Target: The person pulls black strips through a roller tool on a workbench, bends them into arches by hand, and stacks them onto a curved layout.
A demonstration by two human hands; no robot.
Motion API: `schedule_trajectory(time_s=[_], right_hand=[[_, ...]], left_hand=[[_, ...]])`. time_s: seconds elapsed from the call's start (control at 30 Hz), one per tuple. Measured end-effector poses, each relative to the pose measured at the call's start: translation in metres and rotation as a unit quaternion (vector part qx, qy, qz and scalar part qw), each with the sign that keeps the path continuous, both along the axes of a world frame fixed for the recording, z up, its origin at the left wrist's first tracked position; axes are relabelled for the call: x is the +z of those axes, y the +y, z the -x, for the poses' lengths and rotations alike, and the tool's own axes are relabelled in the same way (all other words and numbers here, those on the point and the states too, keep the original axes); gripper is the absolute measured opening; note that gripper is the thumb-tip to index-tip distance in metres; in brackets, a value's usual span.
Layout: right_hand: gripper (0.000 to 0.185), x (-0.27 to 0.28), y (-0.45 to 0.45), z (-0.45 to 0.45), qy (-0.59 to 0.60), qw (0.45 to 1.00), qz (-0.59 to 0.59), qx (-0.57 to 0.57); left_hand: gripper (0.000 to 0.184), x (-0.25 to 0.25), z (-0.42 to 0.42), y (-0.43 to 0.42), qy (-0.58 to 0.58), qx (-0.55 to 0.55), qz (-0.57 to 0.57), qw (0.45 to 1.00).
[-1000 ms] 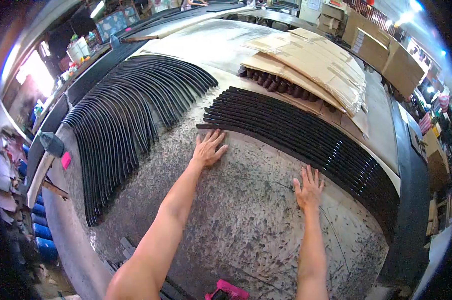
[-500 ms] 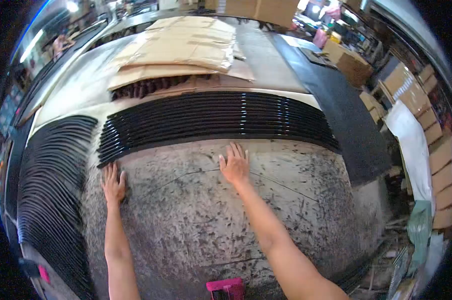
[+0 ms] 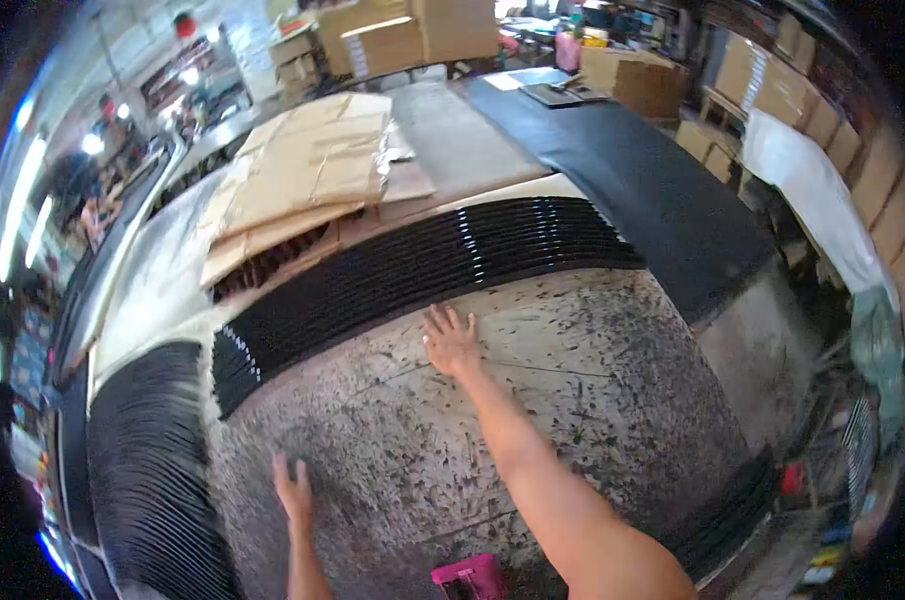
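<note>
A row of long black strips (image 3: pixel 363 280) lies side by side across the worn, black-flecked work surface (image 3: pixel 573 420). My right hand (image 3: pixel 453 345) rests just in front of the near edge of these strips, fingers spread, holding nothing. Lower on the left, my left hand (image 3: pixel 295 492) is over the bare surface, apart from the strips; it is slightly blurred, with fingers stretched out and nothing in them. A second batch of black strips (image 3: pixel 158 460) is heaped, wavy, along the left side. At the bottom edge sits a pink-framed object (image 3: pixel 470 578), partly cut off.
Flattened cardboard sheets (image 3: pixel 303 150) are stacked behind the strips. A dark sheet (image 3: pixel 613 170) covers the right side of the table. Cardboard boxes (image 3: pixel 633 80) stand at the back, with more boxes and white sheeting (image 3: pixel 813 185) along the right. Another person (image 3: pixel 95 220) is far left.
My left hand has left the strips' left end and drawn back toward me. My right hand stays near the front edge with fingers spread wider. The view has turned.
</note>
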State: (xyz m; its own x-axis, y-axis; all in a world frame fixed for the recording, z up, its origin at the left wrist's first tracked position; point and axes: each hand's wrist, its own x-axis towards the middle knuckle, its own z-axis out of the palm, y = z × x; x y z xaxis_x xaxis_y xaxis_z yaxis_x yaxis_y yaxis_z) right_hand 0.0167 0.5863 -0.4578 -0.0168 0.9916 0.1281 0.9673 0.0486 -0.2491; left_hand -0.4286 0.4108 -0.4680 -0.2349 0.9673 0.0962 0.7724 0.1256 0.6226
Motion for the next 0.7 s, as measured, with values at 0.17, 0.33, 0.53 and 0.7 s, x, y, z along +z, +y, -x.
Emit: schedule_trajectory(time_s=[0.17,0.33,0.53,0.7], right_hand=[[0.06,-0.001,-0.051,0.006,-0.021,1.0,0.022,0.003],[0.061,0.019,-0.172,-0.012,0.022,0.993,0.115,0.013],[0.066,0.009,-0.333,-0.053,0.009,0.994,0.109,-0.017],[0.067,0.012,-0.412,-0.072,0.01,0.989,0.135,-0.059]], left_hand=[[0.05,0.19,-0.174,-0.126,-0.324,-0.073,-0.067,0.941],[0.047,0.383,-0.288,-0.216,-0.55,-0.401,-0.224,0.697],[0.078,0.51,-0.339,-0.317,-0.59,-0.512,-0.111,0.614],[0.075,0.529,-0.307,-0.358,-0.421,-0.583,-0.306,0.623]])
